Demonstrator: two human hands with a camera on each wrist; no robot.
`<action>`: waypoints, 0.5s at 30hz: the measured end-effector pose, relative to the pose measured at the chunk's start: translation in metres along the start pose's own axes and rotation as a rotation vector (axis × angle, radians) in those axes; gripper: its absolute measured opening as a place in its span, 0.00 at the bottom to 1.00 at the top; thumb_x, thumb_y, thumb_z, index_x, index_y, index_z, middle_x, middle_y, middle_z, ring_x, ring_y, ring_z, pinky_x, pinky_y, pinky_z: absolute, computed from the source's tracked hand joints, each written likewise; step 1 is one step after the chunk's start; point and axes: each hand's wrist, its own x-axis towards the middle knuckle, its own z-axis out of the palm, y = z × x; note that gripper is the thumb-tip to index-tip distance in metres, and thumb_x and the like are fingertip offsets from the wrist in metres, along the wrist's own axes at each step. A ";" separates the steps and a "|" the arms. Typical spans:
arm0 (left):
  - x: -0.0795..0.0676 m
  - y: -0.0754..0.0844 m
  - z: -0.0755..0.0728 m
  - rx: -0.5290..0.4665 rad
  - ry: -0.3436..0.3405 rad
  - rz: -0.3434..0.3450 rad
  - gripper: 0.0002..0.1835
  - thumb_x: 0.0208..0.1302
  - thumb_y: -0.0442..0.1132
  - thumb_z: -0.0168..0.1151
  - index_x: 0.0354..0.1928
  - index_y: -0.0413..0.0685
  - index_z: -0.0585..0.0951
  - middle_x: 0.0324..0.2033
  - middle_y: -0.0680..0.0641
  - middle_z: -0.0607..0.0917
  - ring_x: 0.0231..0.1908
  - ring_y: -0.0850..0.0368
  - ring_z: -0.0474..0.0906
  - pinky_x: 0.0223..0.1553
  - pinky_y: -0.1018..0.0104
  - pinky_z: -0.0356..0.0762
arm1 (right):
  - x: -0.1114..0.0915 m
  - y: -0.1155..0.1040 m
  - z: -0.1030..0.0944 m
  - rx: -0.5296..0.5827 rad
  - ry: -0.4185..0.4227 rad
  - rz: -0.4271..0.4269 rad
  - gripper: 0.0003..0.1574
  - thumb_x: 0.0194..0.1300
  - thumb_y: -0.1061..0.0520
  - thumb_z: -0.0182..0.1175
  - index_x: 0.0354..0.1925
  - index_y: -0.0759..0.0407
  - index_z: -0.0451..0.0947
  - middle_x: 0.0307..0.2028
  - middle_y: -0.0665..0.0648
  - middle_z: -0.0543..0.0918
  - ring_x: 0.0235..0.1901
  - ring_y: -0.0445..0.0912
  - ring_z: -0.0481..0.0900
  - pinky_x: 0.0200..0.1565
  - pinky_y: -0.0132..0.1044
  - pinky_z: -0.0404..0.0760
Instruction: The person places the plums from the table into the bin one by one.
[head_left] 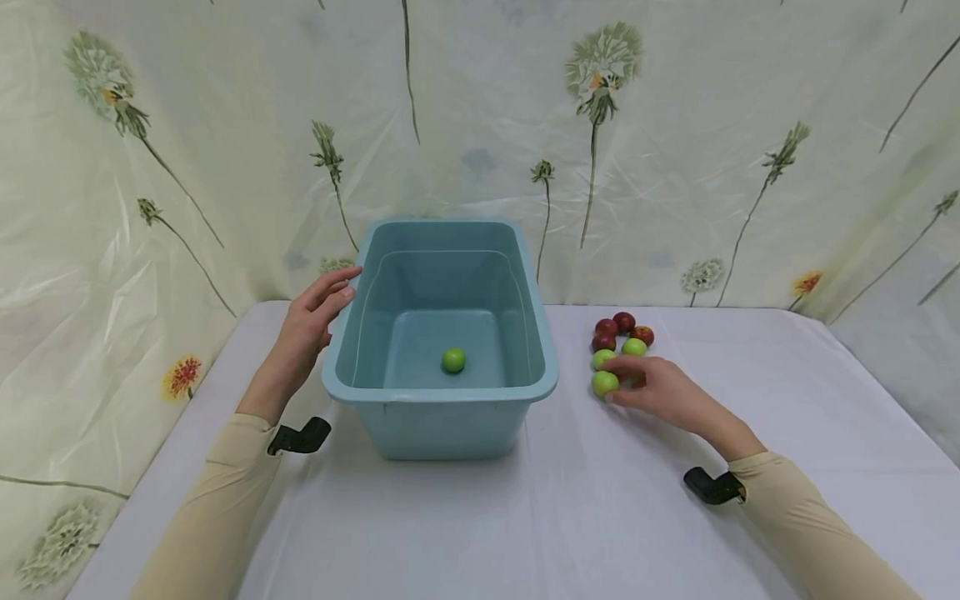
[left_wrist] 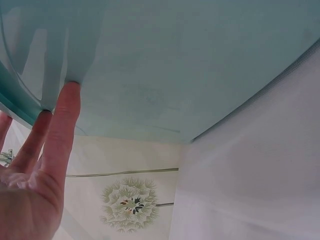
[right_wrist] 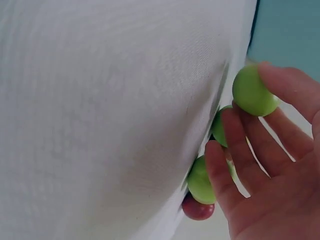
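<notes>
A blue-green plastic tub stands on the table. My left hand is at its left side, with fairly straight fingertips against the outer wall just under the rim, as the left wrist view shows. Inside the tub, on its floor, lies one small round green fruit. To the right of the tub, my right hand pinches another small green fruit between thumb and fingertips. Close behind it sit two more green fruits, partly covered by the fingers in the right wrist view.
Several small red fruits are grouped beyond the green ones, right of the tub. A white cloth covers the table. Behind it hangs a pale sheet printed with dandelions. A black wrist camera is strapped to each sleeve.
</notes>
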 end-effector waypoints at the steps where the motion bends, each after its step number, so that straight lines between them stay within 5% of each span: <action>1: 0.000 0.000 0.000 0.000 0.000 0.000 0.26 0.73 0.54 0.54 0.69 0.60 0.71 0.69 0.45 0.64 0.69 0.43 0.58 0.52 0.51 0.72 | 0.000 -0.001 0.000 0.005 0.003 0.000 0.28 0.60 0.56 0.70 0.58 0.58 0.78 0.47 0.56 0.83 0.47 0.52 0.78 0.47 0.46 0.79; 10: 0.000 0.000 0.000 0.003 0.002 -0.008 0.27 0.72 0.55 0.55 0.70 0.60 0.70 0.69 0.45 0.64 0.69 0.43 0.58 0.55 0.43 0.69 | 0.002 -0.004 0.001 0.051 0.035 -0.003 0.26 0.62 0.52 0.69 0.57 0.54 0.79 0.46 0.54 0.83 0.47 0.50 0.80 0.45 0.41 0.80; 15: 0.001 0.000 0.000 0.003 -0.001 -0.002 0.26 0.72 0.54 0.54 0.69 0.59 0.71 0.68 0.45 0.65 0.68 0.43 0.59 0.50 0.52 0.74 | 0.005 -0.009 0.003 0.079 0.060 -0.026 0.24 0.63 0.55 0.68 0.57 0.55 0.79 0.47 0.54 0.83 0.48 0.50 0.80 0.47 0.41 0.80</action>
